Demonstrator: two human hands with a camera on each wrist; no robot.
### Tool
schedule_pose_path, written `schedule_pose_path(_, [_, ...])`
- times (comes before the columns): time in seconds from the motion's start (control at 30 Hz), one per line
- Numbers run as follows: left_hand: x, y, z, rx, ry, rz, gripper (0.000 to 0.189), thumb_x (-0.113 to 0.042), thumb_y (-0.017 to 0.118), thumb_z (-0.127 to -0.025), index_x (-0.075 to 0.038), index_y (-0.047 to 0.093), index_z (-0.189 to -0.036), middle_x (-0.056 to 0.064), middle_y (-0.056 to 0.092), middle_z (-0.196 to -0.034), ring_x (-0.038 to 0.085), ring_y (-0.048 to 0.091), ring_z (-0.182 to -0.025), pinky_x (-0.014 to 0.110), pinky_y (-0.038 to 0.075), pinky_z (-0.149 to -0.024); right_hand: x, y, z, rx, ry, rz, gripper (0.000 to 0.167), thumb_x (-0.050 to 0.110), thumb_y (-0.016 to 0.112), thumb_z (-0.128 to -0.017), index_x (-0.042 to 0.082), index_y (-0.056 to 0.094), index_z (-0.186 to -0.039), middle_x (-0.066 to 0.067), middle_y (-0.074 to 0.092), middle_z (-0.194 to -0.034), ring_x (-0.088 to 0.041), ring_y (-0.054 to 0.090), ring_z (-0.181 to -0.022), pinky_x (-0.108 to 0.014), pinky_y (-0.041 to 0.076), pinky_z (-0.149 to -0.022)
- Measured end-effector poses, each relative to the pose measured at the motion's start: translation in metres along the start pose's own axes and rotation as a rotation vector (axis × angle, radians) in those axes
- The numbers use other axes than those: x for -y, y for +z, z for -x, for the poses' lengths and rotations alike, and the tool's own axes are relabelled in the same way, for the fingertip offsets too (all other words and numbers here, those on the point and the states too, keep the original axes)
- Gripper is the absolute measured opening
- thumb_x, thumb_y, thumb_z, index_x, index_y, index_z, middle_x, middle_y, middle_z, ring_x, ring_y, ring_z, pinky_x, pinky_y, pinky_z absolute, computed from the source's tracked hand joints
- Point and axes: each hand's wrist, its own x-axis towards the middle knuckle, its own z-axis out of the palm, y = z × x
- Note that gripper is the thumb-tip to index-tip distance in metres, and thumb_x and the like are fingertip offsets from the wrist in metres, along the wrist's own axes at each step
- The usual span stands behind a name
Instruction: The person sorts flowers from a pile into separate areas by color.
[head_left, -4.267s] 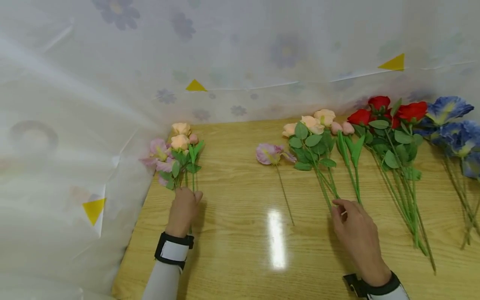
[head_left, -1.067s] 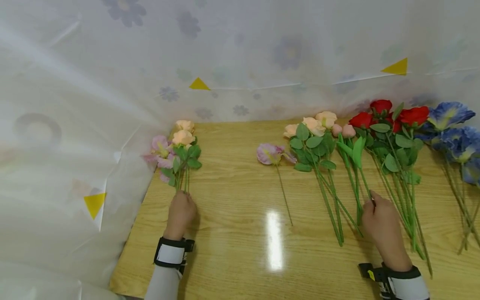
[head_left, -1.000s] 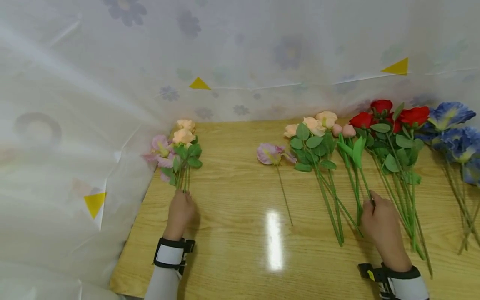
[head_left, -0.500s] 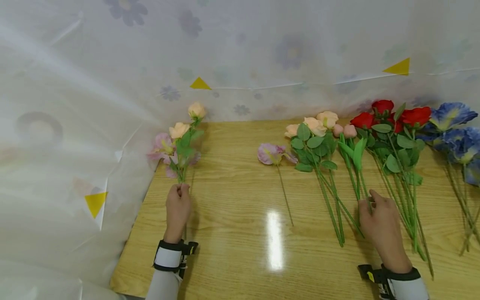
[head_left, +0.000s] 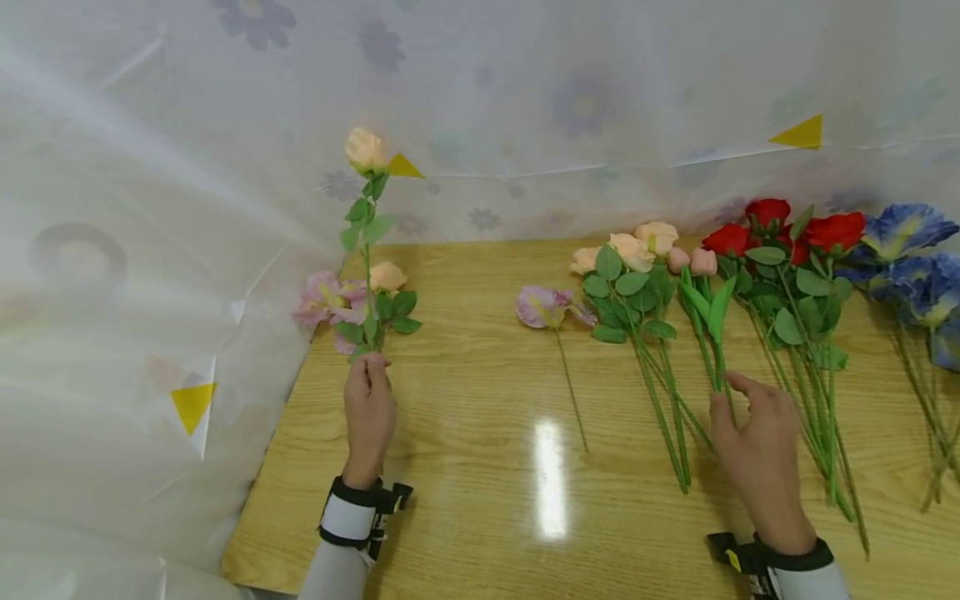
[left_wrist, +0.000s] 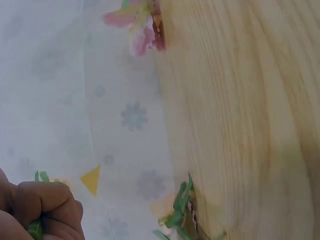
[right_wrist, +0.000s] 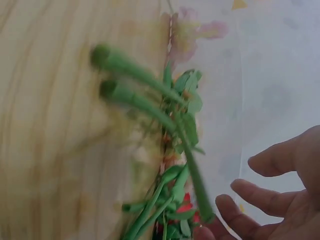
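My left hand [head_left: 369, 412] pinches the stem of a peach rose [head_left: 366, 150], raised upright above the left pile. Curled fingers show round a green stem in the left wrist view. Beneath it lie pink-purple irises [head_left: 322, 298] and another peach rose [head_left: 387, 276]. My right hand [head_left: 761, 454] stands with fingers parted beside the stems of the pink tulips [head_left: 703, 262]. In the right wrist view the right hand's fingers [right_wrist: 265, 200] are spread, with green stem ends [right_wrist: 125, 95] in front of them.
A single purple iris [head_left: 543, 308] lies mid-table. Peach roses [head_left: 632, 252], red roses [head_left: 832, 232] and blue irises [head_left: 926, 287] lie in groups toward the right. A patterned white sheet [head_left: 495, 100] borders the wooden table [head_left: 465, 500] behind and at left.
A pink tulip has left the left pile, and an extra leafy stem appeared among the right tulips. My left hand has lifted a peach rose; my right hand has let go of a tulip stem.
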Motion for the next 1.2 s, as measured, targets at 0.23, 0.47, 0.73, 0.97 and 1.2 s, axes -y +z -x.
schedule_pose_path(0.23, [-0.026,0.027,0.014,0.320,0.036,0.270,0.033,-0.027,0.027,-0.110,-0.002,0.048,-0.115,0.008,0.047,-0.077,0.008,0.040,-0.056,0.021,0.035,-0.049,0.018,0.004,0.005,0.069,-0.046,-0.097,0.037,0.016,0.053,-0.103,0.003,0.055,-0.137,-0.016,0.057,-0.120,-0.001,0.051,-0.102,-0.011,0.038,-0.083])
schedule_pose_path(0.47, [-0.043,0.056,0.029,0.675,0.002,0.379,0.030,-0.023,0.040,-0.108,-0.002,0.051,-0.126,0.021,0.063,-0.110,0.013,0.062,-0.091,0.029,0.052,-0.077,0.031,0.009,0.009,0.202,-0.026,-0.193,0.035,0.020,0.051,-0.104,0.004,0.055,-0.135,-0.009,0.062,-0.113,0.012,0.053,-0.095,-0.006,0.043,-0.079])
schedule_pose_path(0.73, [-0.051,0.094,0.050,0.883,0.007,0.286,0.026,-0.022,0.058,-0.101,-0.010,0.064,-0.124,0.011,0.065,-0.127,0.029,0.061,-0.118,0.032,0.051,-0.096,0.042,0.027,0.021,0.443,-0.037,-0.324,0.032,0.024,0.049,-0.106,0.006,0.059,-0.130,-0.015,0.068,-0.114,-0.003,0.066,-0.097,-0.020,0.055,-0.080])
schedule_pose_path(0.97, [-0.058,0.123,0.074,0.983,-0.015,0.348,0.024,-0.019,0.066,-0.096,-0.012,0.069,-0.119,0.005,0.062,-0.123,0.011,0.061,-0.111,0.028,0.053,-0.093,0.050,0.044,0.033,0.583,-0.051,-0.575,0.037,0.017,0.036,-0.109,-0.007,0.057,-0.128,-0.018,0.067,-0.114,-0.008,0.068,-0.095,-0.030,0.058,-0.083])
schedule_pose_path(1.2, [-0.062,0.133,0.080,0.937,-0.003,0.320,0.021,-0.023,0.069,-0.095,-0.016,0.072,-0.114,-0.001,0.060,-0.125,0.007,0.057,-0.112,0.027,0.053,-0.092,0.045,0.046,0.039,0.734,-0.023,-0.949,0.049,0.020,0.018,-0.112,-0.012,0.033,-0.146,0.001,0.070,-0.109,-0.016,0.071,-0.093,-0.033,0.059,-0.082])
